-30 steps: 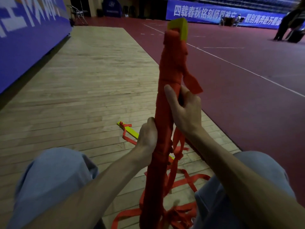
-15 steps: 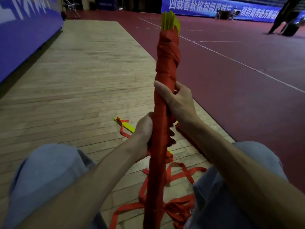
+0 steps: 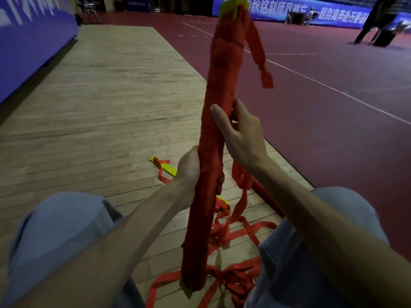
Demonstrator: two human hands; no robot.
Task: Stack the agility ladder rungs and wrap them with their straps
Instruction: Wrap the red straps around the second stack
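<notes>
Rung bundle (image 3: 213,130): stood upright, strap-wrapped;
Left hand (image 3: 190,172): grip clasped it low;
Right hand (image 3: 242,138): grip curled round it higher

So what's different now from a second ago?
A loose end of the red strap now dangles from the top of the long red strap-wrapped bundle of yellow rungs; earlier it flapped by the right hand. The left hand still grips the bundle lower down, and the spare yellow rung stays on the wooden floor.

One wrapped bundle (image 3: 213,152), one loose rung (image 3: 166,168), two hands: left hand (image 3: 189,170), right hand (image 3: 243,138); loose straps (image 3: 235,280) too tangled to count.
</notes>
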